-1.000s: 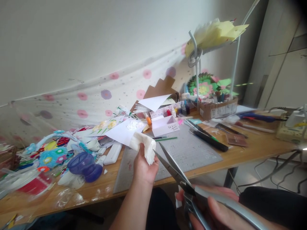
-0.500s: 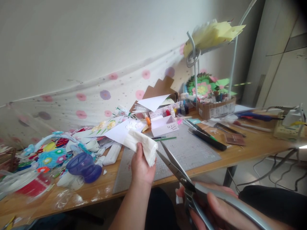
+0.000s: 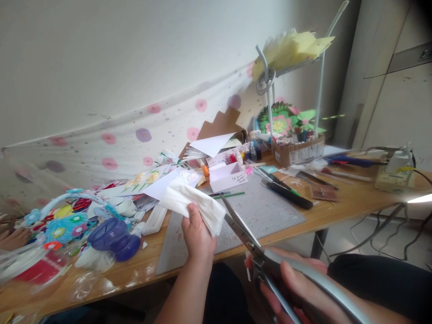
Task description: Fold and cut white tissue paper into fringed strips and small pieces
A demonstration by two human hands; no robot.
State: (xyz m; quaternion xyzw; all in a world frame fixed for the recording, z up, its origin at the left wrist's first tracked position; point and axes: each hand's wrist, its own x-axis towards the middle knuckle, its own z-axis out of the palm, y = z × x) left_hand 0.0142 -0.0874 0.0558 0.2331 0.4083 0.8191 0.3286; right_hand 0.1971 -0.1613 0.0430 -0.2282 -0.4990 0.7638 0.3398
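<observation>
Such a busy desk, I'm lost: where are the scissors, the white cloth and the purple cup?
scissors [image 3: 241, 227], head view, on the blades.
white cloth [image 3: 197, 202], head view, its middle.
purple cup [image 3: 113, 236], head view, its side.

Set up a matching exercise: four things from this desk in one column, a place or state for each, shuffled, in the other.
1. tissue
2. scissors
3. purple cup
4. white box

a. on its side, on the desk's left part
b. behind the cutting mat
c. blades open, in the right hand
d. pinched in the left hand

Pairs: 1-d, 2-c, 3-a, 4-b
</observation>
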